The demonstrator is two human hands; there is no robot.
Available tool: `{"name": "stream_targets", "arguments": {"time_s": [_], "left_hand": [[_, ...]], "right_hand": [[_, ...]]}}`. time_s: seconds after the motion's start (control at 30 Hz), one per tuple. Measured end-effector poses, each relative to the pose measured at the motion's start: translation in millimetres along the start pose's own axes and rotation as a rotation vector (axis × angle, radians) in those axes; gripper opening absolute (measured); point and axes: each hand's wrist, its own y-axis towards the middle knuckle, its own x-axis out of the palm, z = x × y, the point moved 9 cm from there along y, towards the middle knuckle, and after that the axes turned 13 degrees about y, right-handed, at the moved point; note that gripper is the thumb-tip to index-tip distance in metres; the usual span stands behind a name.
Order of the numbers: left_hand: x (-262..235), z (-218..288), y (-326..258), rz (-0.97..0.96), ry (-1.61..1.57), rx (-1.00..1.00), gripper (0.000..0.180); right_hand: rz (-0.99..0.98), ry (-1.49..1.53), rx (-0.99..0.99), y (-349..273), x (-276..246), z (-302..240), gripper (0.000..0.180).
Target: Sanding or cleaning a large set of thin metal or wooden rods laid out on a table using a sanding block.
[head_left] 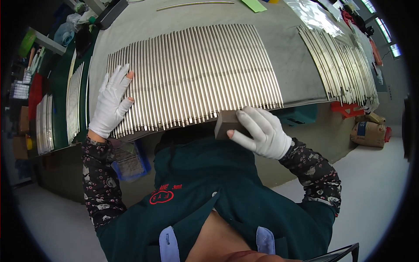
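A wide row of shiny metal rods (196, 70) lies side by side on the grey-covered table. My left hand (112, 101), in a white glove with bare thumb and fingertip, rests flat on the rods at the row's left end, its fingers stretched out. My right hand (264, 133), gloved the same way, grips a brown-grey rectangular block (226, 123) between thumb and fingers. The block is at the near ends of the rods, right of the row's middle. Whether it touches the rod ends I cannot tell.
Another bunch of rods (338, 65) lies at the table's right, beside clear plastic wrap (312, 16). One single rod (195, 5) and a green paper (254, 5) lie at the far side. More rods (75, 102) lie on a green surface to the left. A sack (370, 134) stands on the floor at right.
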Motion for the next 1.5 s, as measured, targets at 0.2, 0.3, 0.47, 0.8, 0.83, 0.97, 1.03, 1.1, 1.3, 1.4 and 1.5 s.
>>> {"name": "stream_targets", "arguments": {"time_s": [0.2, 0.3, 0.47, 0.8, 0.83, 0.97, 1.03, 1.1, 1.3, 1.4, 1.5], "left_hand": [[3.4, 0.1, 0.1, -0.004, -0.018, -0.002, 0.066], [2.2, -3.0, -3.9, 0.004, -0.017, 0.005, 0.066], [5.7, -3.9, 1.3, 0.004, -0.037, 0.007, 0.067], [8.9, -2.3, -1.1, -0.034, -0.011, -0.014, 0.064], [6.3, -1.4, -2.7, -0.023, -0.017, -0.016, 0.064], [5.3, 0.5, -4.6, -0.023, -0.025, -0.008, 0.064], [6.4, 0.8, -0.9, -0.032, -0.020, -0.008, 0.063], [6.2, 1.6, 3.0, -0.029, -0.026, 0.000, 0.063], [8.5, -3.1, -5.8, -0.039, -0.015, -0.024, 0.064], [8.0, -0.6, 2.4, -0.041, -0.033, -0.011, 0.064], [7.9, -1.6, -1.2, -0.047, -0.033, -0.024, 0.063]], "right_hand": [[-0.182, 0.108, -0.104, -33.0, 29.2, -14.4, 0.039], [0.045, -0.051, 0.003, -15.3, -12.9, 8.7, 0.042], [-0.185, 0.120, -0.058, -61.3, 32.6, -4.4, 0.047], [-0.228, 0.090, -0.087, -73.8, 17.1, 5.7, 0.041], [-0.111, 0.016, -0.054, -61.5, -6.0, 15.5, 0.038], [-0.109, -0.018, -0.002, -71.5, -3.6, 28.3, 0.035], [-0.305, 0.047, -0.040, -96.8, 22.3, 22.3, 0.036], [-0.163, 0.047, -0.041, -90.6, 11.2, 17.2, 0.040], [-0.110, -0.030, 0.024, -73.4, -14.1, 32.3, 0.047], [-0.184, 0.033, -0.040, -81.4, -1.2, 19.9, 0.041], [0.031, -0.061, 0.098, -57.0, -41.2, 36.4, 0.037]]}}
